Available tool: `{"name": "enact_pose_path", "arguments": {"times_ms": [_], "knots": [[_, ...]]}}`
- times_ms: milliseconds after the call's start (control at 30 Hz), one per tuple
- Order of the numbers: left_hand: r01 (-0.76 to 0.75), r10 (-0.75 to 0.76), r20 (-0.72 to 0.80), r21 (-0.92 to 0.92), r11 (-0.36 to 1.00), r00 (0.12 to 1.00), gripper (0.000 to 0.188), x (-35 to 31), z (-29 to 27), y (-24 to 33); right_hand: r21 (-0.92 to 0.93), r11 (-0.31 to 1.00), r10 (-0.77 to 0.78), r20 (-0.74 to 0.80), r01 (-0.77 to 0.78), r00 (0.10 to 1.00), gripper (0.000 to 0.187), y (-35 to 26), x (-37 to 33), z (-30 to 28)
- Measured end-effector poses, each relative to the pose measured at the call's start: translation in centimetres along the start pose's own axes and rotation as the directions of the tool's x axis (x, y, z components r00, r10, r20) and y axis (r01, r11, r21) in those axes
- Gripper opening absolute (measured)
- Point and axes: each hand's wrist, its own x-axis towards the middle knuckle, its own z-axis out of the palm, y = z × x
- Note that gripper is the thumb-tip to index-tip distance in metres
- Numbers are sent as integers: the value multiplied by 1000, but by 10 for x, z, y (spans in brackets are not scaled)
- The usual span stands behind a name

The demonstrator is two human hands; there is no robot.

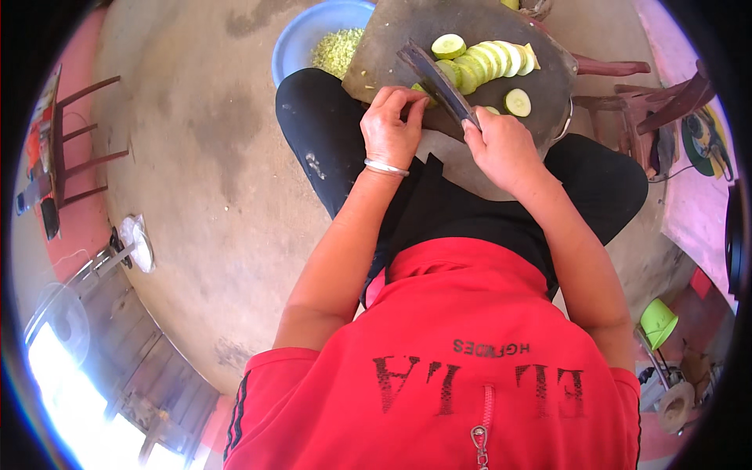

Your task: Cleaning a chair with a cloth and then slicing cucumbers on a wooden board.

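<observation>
My right hand [504,149] is wrapped round the handle of a dark, broad-bladed knife [435,77], its blade slanting up and left over a dark cutting board [392,53]. To the left of the blade, my left hand [394,125], with a bangle at the wrist, pinches a small green zucchini piece [421,90] at the board's near edge; the fingers hide part of it. Beyond the knife a fanned row of zucchini slices [487,61] lies on the board. One round slice [449,46] rests at the row's far left, another round slice [517,103] nearer my right hand.
A blue basin [285,48] holding finely chopped pale-green bits [337,51] stands on the floor just left of the board. Wooden furniture [627,110] is at the right. A rack [86,149] stands by the left wall. A green bucket [659,322] sits at the lower right.
</observation>
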Motion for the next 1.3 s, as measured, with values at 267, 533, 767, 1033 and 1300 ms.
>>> {"name": "enact_pose_path", "arguments": {"times_ms": [267,533,767,1033,1300], "knots": [[33,-32,12,-25,999,999,7,-2,0,-5,-24,999,-29,52,30,998,22,-20,-14,-32],[12,-12,-4,-11,1000,1000,7,-1,2,-5,-40,998,-42,83,45,996,23,-21,-12,-30],[20,-21,-17,-23,1000,1000,8,-2,1,-9,-37,999,-34,112,38,993,22,-24,-6,-25],[-64,64,-22,16,998,998,7,3,5,-8,-11,1000,4,9,-4,1000,24,-6,4,3],[-13,13,-12,-16,1000,1000,8,-5,1,-3,33,999,-25,39,24,999,24,-17,-1,-27]]}}
